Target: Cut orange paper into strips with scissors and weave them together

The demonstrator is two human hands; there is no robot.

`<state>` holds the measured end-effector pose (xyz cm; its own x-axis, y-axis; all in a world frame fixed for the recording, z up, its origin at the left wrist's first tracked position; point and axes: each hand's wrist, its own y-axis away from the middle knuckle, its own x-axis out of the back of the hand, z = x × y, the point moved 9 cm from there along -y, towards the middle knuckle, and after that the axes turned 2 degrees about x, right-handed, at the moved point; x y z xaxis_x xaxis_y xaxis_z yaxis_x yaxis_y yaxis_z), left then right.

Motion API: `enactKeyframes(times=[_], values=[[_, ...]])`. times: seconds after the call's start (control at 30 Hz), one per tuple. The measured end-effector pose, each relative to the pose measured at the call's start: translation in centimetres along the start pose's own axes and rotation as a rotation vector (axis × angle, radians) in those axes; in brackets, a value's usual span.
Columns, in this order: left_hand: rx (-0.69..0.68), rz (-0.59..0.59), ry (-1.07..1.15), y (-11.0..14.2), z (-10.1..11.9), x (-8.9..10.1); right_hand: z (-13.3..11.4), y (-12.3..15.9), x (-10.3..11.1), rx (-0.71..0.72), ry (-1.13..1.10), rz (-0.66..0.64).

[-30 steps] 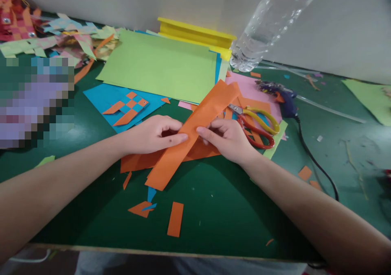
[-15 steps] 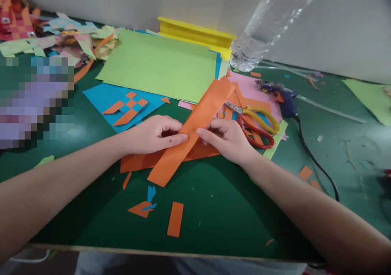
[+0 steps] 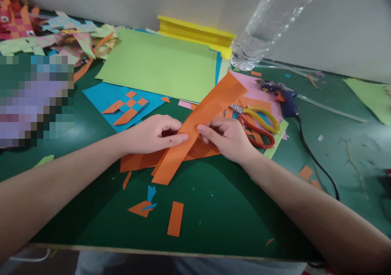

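Note:
A long folded strip of orange paper [image 3: 204, 118] lies diagonally over the green table [image 3: 214, 214], its far end raised toward the pink sheet [image 3: 253, 90]. My left hand [image 3: 154, 134] pinches the strip's left edge near the middle. On the other side, my right hand [image 3: 229, 138] grips the strip's right edge with thumb and fingers. Beneath both hands lies another sheet of orange paper [image 3: 139, 161]. Red and yellow scissors [image 3: 258, 124] rest just right of my right hand.
A stack of green paper [image 3: 161, 65] and a blue sheet with a woven orange fish [image 3: 126, 106] lie behind. A clear bottle [image 3: 265, 27], a yellow box [image 3: 195, 33], a glue gun [image 3: 282, 98] with cord, woven paper pieces [image 3: 61, 33] and orange scraps [image 3: 175, 219] surround.
The strip's far end has spread wider and swung slightly right; its near end slid a little up and away. Both hands stay in place.

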<state>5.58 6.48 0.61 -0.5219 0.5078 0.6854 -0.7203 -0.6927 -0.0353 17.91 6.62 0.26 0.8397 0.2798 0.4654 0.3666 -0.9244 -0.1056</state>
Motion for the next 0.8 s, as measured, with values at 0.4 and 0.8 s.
enactKeyframes(times=[0.4, 0.8], values=[[0.012, -0.008, 0.029, -0.06, -0.05, -0.11, 0.0, 0.09, -0.09, 0.005, 0.025, -0.014], [0.027, -0.008, 0.026, -0.06, -0.15, -0.11, -0.22, -0.01, -0.19, 0.037, -0.019, -0.017]])
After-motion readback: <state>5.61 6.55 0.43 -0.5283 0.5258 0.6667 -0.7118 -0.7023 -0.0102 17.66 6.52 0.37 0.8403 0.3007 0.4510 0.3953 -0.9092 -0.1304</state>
